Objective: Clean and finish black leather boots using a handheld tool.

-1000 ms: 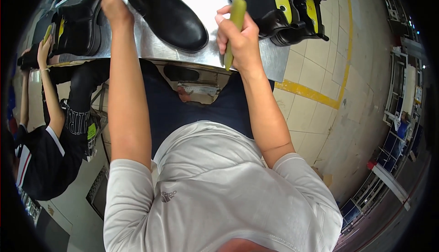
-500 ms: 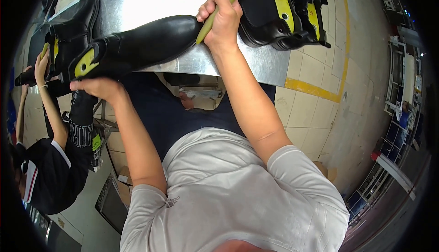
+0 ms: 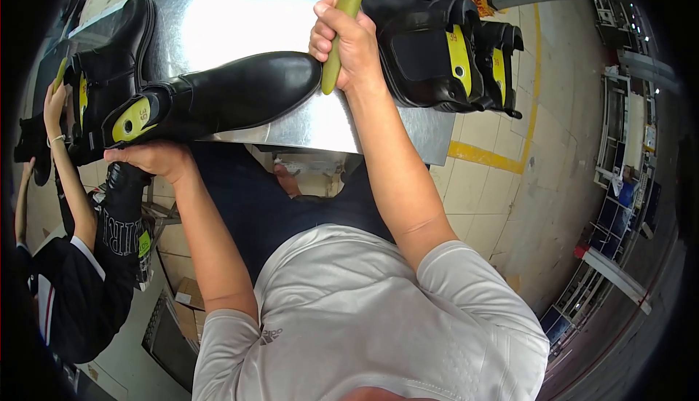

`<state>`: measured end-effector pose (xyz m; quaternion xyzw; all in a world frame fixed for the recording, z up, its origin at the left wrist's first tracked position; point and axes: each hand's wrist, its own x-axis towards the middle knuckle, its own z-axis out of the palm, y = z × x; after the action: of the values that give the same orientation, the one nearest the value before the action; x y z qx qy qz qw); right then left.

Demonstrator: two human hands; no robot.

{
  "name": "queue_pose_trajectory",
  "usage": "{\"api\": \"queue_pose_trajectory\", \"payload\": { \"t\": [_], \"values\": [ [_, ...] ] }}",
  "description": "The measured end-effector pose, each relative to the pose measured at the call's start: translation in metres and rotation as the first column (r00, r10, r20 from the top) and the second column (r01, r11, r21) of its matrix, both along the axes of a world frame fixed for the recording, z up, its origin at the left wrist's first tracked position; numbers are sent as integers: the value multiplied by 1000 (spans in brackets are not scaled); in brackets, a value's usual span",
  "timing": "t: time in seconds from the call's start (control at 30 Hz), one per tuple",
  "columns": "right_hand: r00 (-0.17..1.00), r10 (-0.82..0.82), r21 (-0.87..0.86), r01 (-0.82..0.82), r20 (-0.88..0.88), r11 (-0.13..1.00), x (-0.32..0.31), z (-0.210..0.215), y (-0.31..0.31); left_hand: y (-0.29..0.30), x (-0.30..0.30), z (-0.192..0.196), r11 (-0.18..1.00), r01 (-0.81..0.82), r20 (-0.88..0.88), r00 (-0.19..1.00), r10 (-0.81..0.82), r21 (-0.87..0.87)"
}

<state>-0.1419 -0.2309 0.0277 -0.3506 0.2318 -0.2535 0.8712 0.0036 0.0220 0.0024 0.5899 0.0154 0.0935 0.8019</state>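
A glossy black ankle boot (image 3: 244, 92) lies over the near edge of the metal table, its toe pointing right and its opening with a yellow insole to the left. My left hand (image 3: 154, 159) holds it from below at the heel end; most of those fingers are hidden beneath it. Closed in a fist, my right hand (image 3: 352, 44) grips an olive-green stick (image 3: 332, 72) with rounded ends. The stick stands nearly upright in the picture, its lower end close beside the boot's toe; I cannot tell whether they touch.
More black boots (image 3: 429, 52) crowd the right end of the metal table (image 3: 218, 26), and another boot (image 3: 120, 55) stands at its left. A co-worker (image 3: 84, 277) at far left has one hand on a similar green stick (image 3: 60, 72). Yellow floor tape (image 3: 486, 157) runs at right.
The green stick has turned from a slant to nearly upright in my right hand. The boot's opening now shows more of its yellow insole. The whole view has shifted slightly.
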Motion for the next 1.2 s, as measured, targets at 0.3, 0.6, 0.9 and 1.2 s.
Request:
{"api": "queue_pose_trajectory", "payload": {
  "t": [0.3,0.6,0.9,1.2],
  "values": [
    [998,63,-22,-64,-18,998,21,5,-12,-1,-2,3,999,-19,-42,999,17,-51],
    [990,139,-4,-139,-2,990,33,1,-27,7,1,-19,986,-121,-15,992,123,117],
    [952,304,-33,-303,32,952,49,6,-31,45,15,-61,867,-225,80,974,212,444],
    [866,500,-126,-498,-18,858,76,7,-26,-5,-3,-18,574,-577,428,817,387,581]
  ]
}}
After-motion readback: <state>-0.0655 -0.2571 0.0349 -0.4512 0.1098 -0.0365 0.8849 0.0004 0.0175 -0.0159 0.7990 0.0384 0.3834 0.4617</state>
